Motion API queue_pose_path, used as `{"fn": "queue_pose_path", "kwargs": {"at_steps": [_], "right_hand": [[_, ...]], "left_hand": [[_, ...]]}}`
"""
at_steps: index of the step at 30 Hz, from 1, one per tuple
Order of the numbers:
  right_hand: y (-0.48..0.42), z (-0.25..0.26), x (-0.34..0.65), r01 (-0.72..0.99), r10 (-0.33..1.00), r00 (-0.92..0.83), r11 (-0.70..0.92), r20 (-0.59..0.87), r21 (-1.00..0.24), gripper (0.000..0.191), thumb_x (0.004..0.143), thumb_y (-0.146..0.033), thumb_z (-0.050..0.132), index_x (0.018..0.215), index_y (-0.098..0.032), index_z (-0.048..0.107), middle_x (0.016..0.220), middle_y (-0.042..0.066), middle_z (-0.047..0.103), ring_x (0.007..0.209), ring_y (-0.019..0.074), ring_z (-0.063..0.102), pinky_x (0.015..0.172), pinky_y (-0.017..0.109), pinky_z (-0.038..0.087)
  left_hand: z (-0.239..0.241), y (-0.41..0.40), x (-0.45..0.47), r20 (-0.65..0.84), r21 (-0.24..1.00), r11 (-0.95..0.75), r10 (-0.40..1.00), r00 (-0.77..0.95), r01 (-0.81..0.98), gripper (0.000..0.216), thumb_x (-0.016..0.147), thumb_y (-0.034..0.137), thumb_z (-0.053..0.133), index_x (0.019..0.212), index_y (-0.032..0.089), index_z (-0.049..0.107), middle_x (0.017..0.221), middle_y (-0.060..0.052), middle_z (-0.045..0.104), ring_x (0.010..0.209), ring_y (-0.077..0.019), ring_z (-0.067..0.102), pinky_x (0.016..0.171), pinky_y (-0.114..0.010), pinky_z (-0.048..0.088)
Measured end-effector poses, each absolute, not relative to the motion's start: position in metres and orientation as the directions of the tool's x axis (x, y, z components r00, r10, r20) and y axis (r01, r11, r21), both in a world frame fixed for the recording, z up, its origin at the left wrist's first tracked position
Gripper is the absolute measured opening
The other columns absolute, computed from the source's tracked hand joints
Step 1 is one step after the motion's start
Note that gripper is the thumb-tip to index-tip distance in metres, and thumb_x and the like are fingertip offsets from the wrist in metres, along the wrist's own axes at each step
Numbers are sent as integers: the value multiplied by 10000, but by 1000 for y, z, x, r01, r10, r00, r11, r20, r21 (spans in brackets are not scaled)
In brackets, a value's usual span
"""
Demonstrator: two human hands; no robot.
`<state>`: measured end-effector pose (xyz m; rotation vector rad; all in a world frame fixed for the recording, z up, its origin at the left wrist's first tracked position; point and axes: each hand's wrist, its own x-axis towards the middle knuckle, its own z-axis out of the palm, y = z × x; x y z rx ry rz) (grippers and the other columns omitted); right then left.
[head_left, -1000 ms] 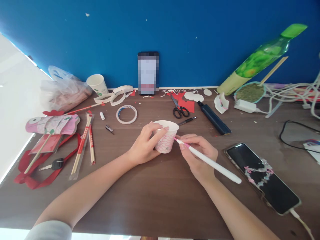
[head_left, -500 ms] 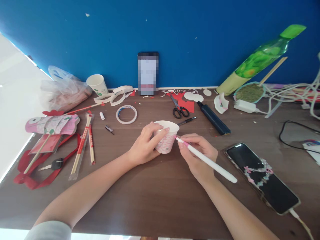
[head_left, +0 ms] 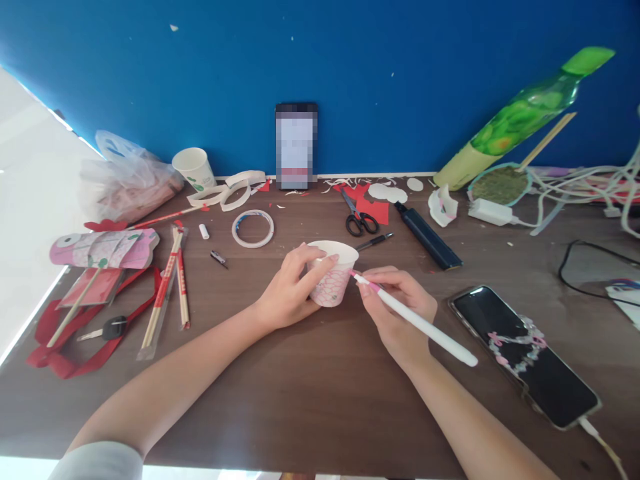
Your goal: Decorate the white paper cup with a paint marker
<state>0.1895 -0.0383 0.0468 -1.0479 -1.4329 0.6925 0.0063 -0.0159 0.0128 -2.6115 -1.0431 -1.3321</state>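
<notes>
A paper cup [head_left: 332, 288] with pink scale-like lines stands tilted slightly on the desk, its open rim upward. My left hand [head_left: 295, 287] grips its left side, with fingers over the rim. Between the fingertips of my right hand [head_left: 397, 303] is a white marker pen [head_left: 425, 327] with a pink tip section. The pen's pink tip is at the right side of the cup, near the upper wall; whether it touches is hard to tell. Behind the cup lie a black pen [head_left: 375, 241] and black-handled scissors [head_left: 361, 220]. A white pen cap [head_left: 204, 231] rests farther left.
A phone [head_left: 297, 147] leans on the blue wall. A tape roll [head_left: 253, 229], paper rings, another cup [head_left: 193, 168] and wrapped chopsticks [head_left: 163, 287] lie left. Right are a dark case [head_left: 430, 237], a charging phone [head_left: 530, 360], a green bottle [head_left: 525, 113] and cables.
The rear end of the marker has shifted very slightly to the right with my right hand. My left hand and the cup stay in place.
</notes>
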Motion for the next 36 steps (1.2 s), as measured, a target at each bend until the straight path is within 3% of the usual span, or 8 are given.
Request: {"fn": "queue_pose_path", "kwargs": {"at_steps": [6, 12, 20, 29, 36], "right_hand": [[-36, 44, 193, 170, 901, 57, 416, 430, -893, 96, 775, -126, 683, 761, -216, 654, 743, 14, 689, 719, 164, 713, 603, 246, 564], [-35, 35, 198, 90, 922, 105, 364, 372, -927, 37, 782, -218, 713, 775, -214, 678, 735, 12, 699, 716, 171, 711, 648, 275, 560], [-35, 30, 201, 144, 934, 143, 309, 328, -940, 68, 795, -262, 694, 778, -199, 677, 722, 28, 719, 615, 155, 677, 522, 252, 529], [-36, 44, 195, 228, 921, 157, 318, 358, -920, 70, 754, -234, 710, 720, -195, 663, 695, 36, 744, 565, 154, 698, 434, 206, 520], [-36, 46, 194, 218, 910, 141, 355, 390, -909, 50, 739, -174, 700, 722, -202, 663, 716, 31, 757, 600, 160, 726, 483, 207, 561]], "left_hand": [[11, -16, 6, 739, 285, -785, 545, 395, 550, 711, 814, 177, 658, 1434, 205, 311, 1193, -123, 506, 1148, -244, 527, 1067, -485, 427], [8, -12, 5, 718, 417, -766, 607, 340, 489, 739, 773, 235, 724, 1386, 224, 310, 1198, -129, 522, 1216, -303, 535, 1044, -531, 440], [7, -10, 6, 706, 486, -767, 627, 329, 420, 733, 732, 256, 777, 1322, 197, 348, 1200, -156, 533, 1220, -326, 546, 986, -522, 488], [5, -11, 5, 716, 436, -779, 603, 352, 450, 687, 767, 253, 746, 1321, 215, 342, 1191, -141, 546, 1198, -310, 558, 977, -513, 488], [4, -12, 4, 698, 451, -769, 621, 358, 454, 674, 762, 238, 743, 1311, 208, 353, 1198, -145, 535, 1203, -310, 548, 988, -518, 478]]}}
